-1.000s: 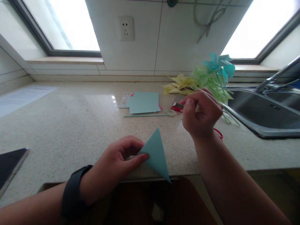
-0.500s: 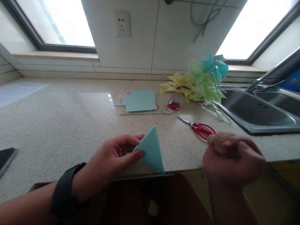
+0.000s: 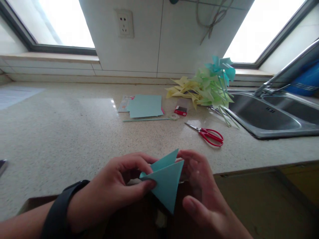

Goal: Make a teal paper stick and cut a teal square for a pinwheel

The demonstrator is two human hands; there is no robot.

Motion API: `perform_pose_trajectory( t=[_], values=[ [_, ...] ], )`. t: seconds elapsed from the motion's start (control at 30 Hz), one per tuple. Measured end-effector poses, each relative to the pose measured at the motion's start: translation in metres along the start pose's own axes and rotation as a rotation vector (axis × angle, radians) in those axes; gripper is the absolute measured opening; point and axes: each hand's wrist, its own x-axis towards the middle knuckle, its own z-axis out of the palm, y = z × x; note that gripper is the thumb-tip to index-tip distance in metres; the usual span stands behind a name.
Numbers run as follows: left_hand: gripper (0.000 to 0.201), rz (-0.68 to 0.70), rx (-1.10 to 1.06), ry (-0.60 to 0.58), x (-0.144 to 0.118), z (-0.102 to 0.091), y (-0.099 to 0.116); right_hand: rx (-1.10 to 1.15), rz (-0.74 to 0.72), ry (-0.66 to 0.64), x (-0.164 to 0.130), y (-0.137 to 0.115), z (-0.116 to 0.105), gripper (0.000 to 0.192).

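Teal paper folded into a triangle [image 3: 165,181] sits between both hands at the near edge of the speckled countertop [image 3: 74,132], its long point hanging down past the counter edge toward the dark space below. The left hand [image 3: 117,189], with a black wristband [image 3: 58,210] on its wrist, pinches the left corner of the folded paper between thumb and fingertips. The right hand [image 3: 201,189] is loosely curled at the paper's right side, its fingers touching the upper right corner where two layers of the fold stand slightly apart; the thumb points up, clear of the paper.

Farther back on the counter lie red-handled scissors [image 3: 208,134], blades pointing left, well apart from the hands. Behind them is a stack of teal paper sheets [image 3: 145,105] lying over a printed card, with a thin pale green stick [image 3: 147,119] just in front of it and a small red box [image 3: 181,110] to its right. A heap of paper pinwheels [image 3: 206,88], yellow, green and teal, lies near the rim of the steel sink [image 3: 269,116], their sticks reaching toward the scissors. A faucet [image 3: 286,71] rises over the sink at the right. On the tiled wall between two bright windows is a white power socket [image 3: 124,23], and a cord [image 3: 211,18] hangs to its right.
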Motion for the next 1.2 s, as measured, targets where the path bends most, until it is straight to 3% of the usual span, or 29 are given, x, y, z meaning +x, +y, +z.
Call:
perform_pose_trajectory(
  t=[0.13, 0.33, 0.43, 0.57, 0.67, 0.73, 0.9, 0.97, 1.07, 1.2],
  values=[
    [0.018, -0.002, -0.016, -0.034, -0.001, 0.005, 0.0, 0.209, 0.003, -0.048, 0.002, 0.0, 0.008, 0.076],
    [0.048, -0.019, -0.015, -0.076, -0.005, 0.007, -0.005, 0.212, 0.107, 0.066, 0.011, -0.001, 0.007, 0.063],
    [0.055, 0.005, -0.043, -0.09, -0.006, 0.006, -0.007, 0.215, 0.156, 0.085, 0.015, -0.003, 0.005, 0.04],
    [0.045, -0.041, -0.121, -0.039, -0.003, 0.005, -0.008, 0.239, 0.116, 0.153, 0.019, -0.001, 0.004, 0.015],
    [0.027, -0.149, -0.151, -0.02, 0.001, 0.003, -0.007, 0.245, 0.076, 0.198, 0.02, 0.002, 0.003, 0.014],
    [0.026, -0.194, -0.174, -0.01, 0.002, 0.002, -0.006, 0.244, 0.076, 0.201, 0.019, 0.003, 0.003, 0.015],
    [0.032, -0.151, -0.209, 0.032, 0.0, 0.003, -0.006, 0.214, 0.05, 0.205, 0.018, 0.004, 0.003, 0.014],
    [0.028, -0.092, -0.217, 0.036, -0.001, 0.003, -0.009, 0.205, 0.022, 0.214, 0.017, 0.004, 0.003, 0.017],
    [0.016, -0.021, -0.155, 0.055, -0.001, 0.001, -0.012, 0.242, -0.029, 0.176, 0.017, 0.004, 0.005, 0.044],
    [0.014, 0.021, -0.035, 0.059, 0.0, -0.003, -0.013, 0.329, -0.139, 0.111, 0.019, 0.005, 0.01, 0.069]
  ],
)
